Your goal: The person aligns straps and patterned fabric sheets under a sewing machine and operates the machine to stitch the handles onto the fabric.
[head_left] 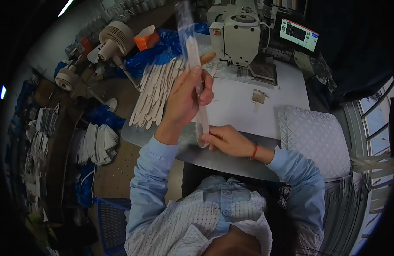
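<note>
My left hand (186, 96) is closed round a long, narrow bundle of pale strips (193, 53) in a clear plastic sleeve (185, 21). The bundle is held up steeply above the table, and the sleeve's loose top sticks out past the strips. Lower down, my right hand (229, 140) pinches the bottom end of the same bundle between thumb and fingers. Behind my left hand, many similar pale strips with rounded ends (152, 96) lie fanned side by side on the table. How many strips are inside the sleeve I cannot tell.
A sewing machine (241, 42) stands at the back, with a lit screen (297, 35) to its right. A quilted patterned cover (316, 141) hangs over the table's right side. Blue plastic (163, 47), an orange container (146, 38) and a fan (116, 40) are at the back left.
</note>
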Available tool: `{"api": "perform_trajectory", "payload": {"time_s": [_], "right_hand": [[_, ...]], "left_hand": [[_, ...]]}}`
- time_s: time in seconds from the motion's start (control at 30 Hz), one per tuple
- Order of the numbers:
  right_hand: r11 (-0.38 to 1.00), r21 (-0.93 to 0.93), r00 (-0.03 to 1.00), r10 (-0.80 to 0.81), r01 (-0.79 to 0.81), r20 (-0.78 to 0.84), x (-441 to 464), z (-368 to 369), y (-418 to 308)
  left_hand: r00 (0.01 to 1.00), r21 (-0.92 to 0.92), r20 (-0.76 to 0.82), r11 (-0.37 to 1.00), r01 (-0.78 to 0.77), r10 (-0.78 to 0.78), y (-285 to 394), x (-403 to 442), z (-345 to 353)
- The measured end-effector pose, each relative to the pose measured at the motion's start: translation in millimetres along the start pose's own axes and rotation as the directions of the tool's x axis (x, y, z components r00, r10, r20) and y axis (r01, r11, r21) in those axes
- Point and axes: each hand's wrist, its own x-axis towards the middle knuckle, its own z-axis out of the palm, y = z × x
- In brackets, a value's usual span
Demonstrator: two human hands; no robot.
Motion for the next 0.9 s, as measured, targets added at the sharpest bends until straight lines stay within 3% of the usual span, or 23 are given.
{"api": "perform_trajectory", "payload": {"time_s": [0.07,0.2,0.37,0.43,0.5,0.57,0.63,0.7,0.77,0.8,0.87,0.9], "right_hand": [[1.0,-0.01,0.998,0.003,-0.003,0.057,1.2,9.8,13.4],[0.996,-0.076,0.991,0.045,-0.036,0.13,2.7,14.9,8.7],[0.996,0.075,0.992,0.058,-0.05,-0.108,9.9,-12.4,3.8],[0.983,0.147,0.987,0.127,-0.113,-0.094,0.2,-12.9,3.2],[0.96,0.219,0.978,0.196,-0.177,-0.071,-11.9,-17.4,-1.8],[0.987,-0.15,0.988,-0.036,0.059,0.152,-22.3,-46.6,-11.8],[0.974,-0.226,0.991,-0.045,0.016,-0.125,-29.8,-80.1,-38.9],[0.995,-0.082,0.871,-0.092,0.059,-0.483,-30.6,-114.6,-62.0],[0.993,-0.091,0.844,-0.11,0.073,-0.525,-30.6,-131.4,-75.4],[0.989,-0.108,0.821,-0.143,0.1,-0.552,-29.4,-139.8,-76.3],[0.994,-0.073,0.834,-0.104,0.077,-0.542,-35.4,-145.5,-63.4],[0.997,-0.032,0.847,-0.072,0.064,-0.527,-36.6,-151.6,-55.8]], "left_hand": [[0.988,0.051,-0.139,0.997,-0.058,0.065,16.8,5.2,-11.2],[0.994,-0.016,-0.037,0.994,-0.106,0.105,21.8,13.1,-26.4],[0.977,0.001,0.116,0.983,0.182,-0.181,-28.6,-16.0,-11.6],[0.956,0.262,0.09,0.933,0.248,-0.279,-36.0,-23.7,-6.2],[0.95,0.228,0.117,0.939,0.258,-0.29,-34.4,-22.3,-5.4],[0.901,0.206,0.205,0.917,0.342,-0.382,-32.9,-18.9,-13.5],[0.871,0.153,0.247,0.905,0.397,-0.424,-36.7,-18.9,-21.6],[0.835,0.095,0.291,0.883,0.46,-0.467,-44.2,-14.2,-20.3],[0.728,0.38,0.366,0.807,0.452,-0.58,-50.0,-5.4,-13.2],[0.722,0.372,0.374,0.807,0.458,-0.582,-52.8,-1.2,-7.6],[0.657,0.566,0.38,0.726,0.391,-0.651,-61.1,6.3,1.8],[0.671,0.59,0.341,0.706,0.393,-0.658,-71.2,7.3,-2.3]]}}
